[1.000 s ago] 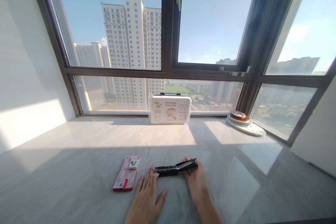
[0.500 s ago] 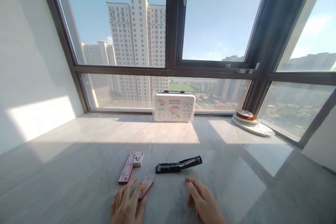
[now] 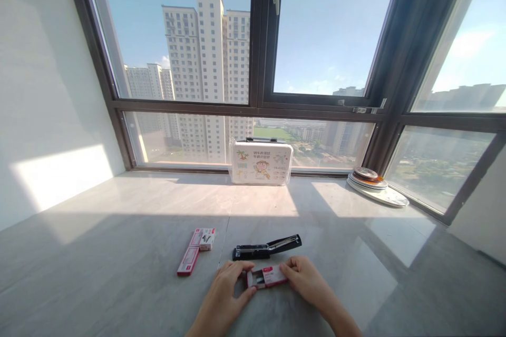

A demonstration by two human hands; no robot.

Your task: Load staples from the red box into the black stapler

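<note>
My left hand (image 3: pixel 229 289) and my right hand (image 3: pixel 305 277) hold a red-and-white staple box (image 3: pixel 272 275) between them, in front of the stapler. The left fingers and thumb pinch its left end, and the right thumb and fingers grip the right end. Toward the left, the box has an opening that shows a dark inside with something greyish in it. Just behind it lies a black stapler (image 3: pixel 253 251), its top arm swung back to the right. A red-and-white flat box (image 3: pixel 188 261) and a small white box (image 3: pixel 207 239) touch each other off to the left.
Against the window stands a white case (image 3: pixel 261 163) with cartoon prints and a black handle. A stack of plates (image 3: pixel 367 181) sits in the back right corner. The grey marble-look surface (image 3: pixel 118 274) runs up to the window frame.
The staple box has moved right and up off its earlier spot, turned lengthwise, and now shows an opening. My right hand has come in and taken hold of its right end.
</note>
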